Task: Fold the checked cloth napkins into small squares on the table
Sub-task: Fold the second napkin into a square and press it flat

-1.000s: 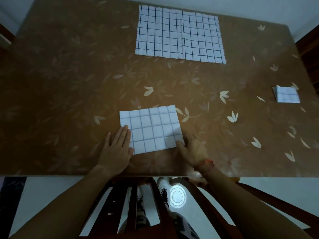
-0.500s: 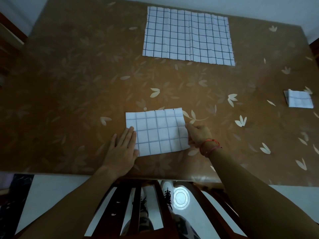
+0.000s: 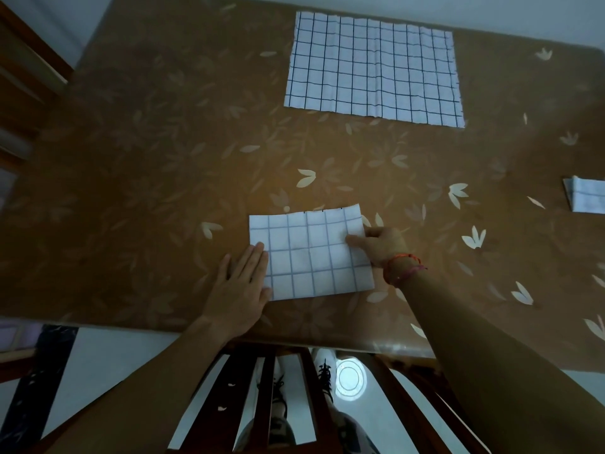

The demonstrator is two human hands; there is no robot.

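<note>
The folded napkin [image 3: 311, 253] is pressed flat by the spread left hand [image 3: 240, 290] at 9 o'clock. Its 3 o'clock edge is pinched by the right hand [image 3: 379, 245].

Folded napkin [image 3: 311, 253] near table [image 3: 131, 158] front edge, unfolded napkin [image 3: 373, 68] behind, small square [image 3: 586, 195] far right.

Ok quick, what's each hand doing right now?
Left hand: open, lying flat on the left edge of the half-folded checked napkin.
Right hand: closed, pinching the napkin's right edge.
</note>
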